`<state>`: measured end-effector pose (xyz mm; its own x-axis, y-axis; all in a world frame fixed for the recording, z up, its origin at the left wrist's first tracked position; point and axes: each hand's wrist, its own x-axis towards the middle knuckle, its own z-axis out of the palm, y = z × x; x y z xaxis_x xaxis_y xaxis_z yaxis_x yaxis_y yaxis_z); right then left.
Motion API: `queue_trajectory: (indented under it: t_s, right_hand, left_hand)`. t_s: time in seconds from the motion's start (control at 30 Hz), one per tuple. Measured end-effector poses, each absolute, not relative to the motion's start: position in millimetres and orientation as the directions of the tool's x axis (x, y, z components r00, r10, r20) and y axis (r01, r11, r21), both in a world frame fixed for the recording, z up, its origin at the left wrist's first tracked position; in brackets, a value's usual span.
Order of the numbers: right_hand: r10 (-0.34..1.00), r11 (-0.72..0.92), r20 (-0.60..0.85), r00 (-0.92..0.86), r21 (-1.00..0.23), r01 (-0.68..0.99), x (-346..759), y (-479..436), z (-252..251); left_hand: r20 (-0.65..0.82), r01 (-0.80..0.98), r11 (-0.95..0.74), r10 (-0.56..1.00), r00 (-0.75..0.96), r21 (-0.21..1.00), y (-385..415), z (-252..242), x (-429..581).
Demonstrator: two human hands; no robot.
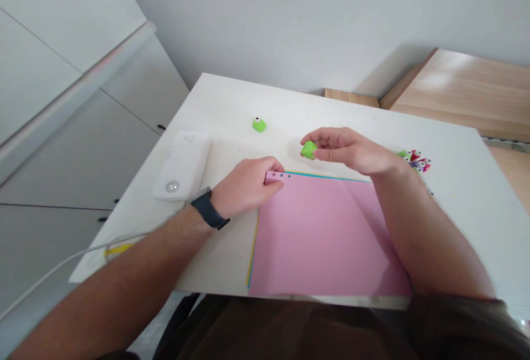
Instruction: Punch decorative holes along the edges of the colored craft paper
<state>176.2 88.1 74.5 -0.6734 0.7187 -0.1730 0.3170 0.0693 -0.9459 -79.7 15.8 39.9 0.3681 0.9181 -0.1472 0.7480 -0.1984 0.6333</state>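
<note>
A stack of coloured paper with a pink sheet [323,233] on top lies on the white table [455,211]. My left hand [246,186], with a dark watch on the wrist, pinches the pink sheet's far left corner, where small punched shapes show. My right hand [351,150] is closed around a small green paper punch [308,149], held just above the table beyond the sheet's far edge. A second green punch [259,124] sits alone further back on the table.
A white flat device [184,164] with a cable lies at the table's left. Several small colourful punches [416,161] cluster at the right behind my wrist. White cabinets stand to the left, a wooden surface at the far right.
</note>
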Motion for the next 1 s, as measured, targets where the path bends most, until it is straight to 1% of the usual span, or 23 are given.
queue_trajectory:
  t_s: [0.1,0.33,0.47,0.6,0.67,0.77,0.9,1.0]
  right_hand:
    - [0.726,-0.016,-0.184,-0.663,-0.968,0.251,180.0,89.1,77.9]
    - [0.747,-0.153,-0.235,-0.622,-0.971,0.183,183.6,90.2,80.7]
    - [0.737,-0.177,-0.241,-0.632,-0.970,0.164,183.4,92.2,79.5]
    - [0.751,-0.143,-0.216,-0.624,-0.976,0.166,183.4,92.9,80.9]
    - [0.779,-0.098,-0.212,-0.589,-0.971,0.220,185.1,93.2,83.7]
    - [0.839,-0.010,-0.230,-0.493,-0.912,0.409,192.5,94.8,90.3]
    - [0.891,0.054,-0.272,-0.363,-0.731,0.680,207.9,98.6,99.2]
    - [0.894,0.095,-0.301,-0.331,-0.596,0.797,216.5,102.6,100.8]
  left_hand:
    - [-0.152,0.748,-0.196,0.917,0.369,0.634,15.6,41.4,-79.2]
    - [-0.152,0.762,-0.205,0.916,0.370,0.615,15.3,44.5,-78.4]
    - [-0.162,0.766,-0.202,0.915,0.370,0.611,15.3,44.5,-78.8]
    - [-0.161,0.767,-0.206,0.914,0.373,0.608,15.2,44.5,-78.6]
    - [-0.157,0.766,-0.210,0.914,0.374,0.607,15.1,44.3,-78.2]
    - [-0.151,0.764,-0.212,0.915,0.375,0.610,15.2,43.7,-78.0]
    - [-0.151,0.763,-0.212,0.915,0.375,0.611,15.2,43.1,-78.2]
    - [-0.151,0.767,-0.216,0.914,0.377,0.605,15.2,43.2,-78.0]
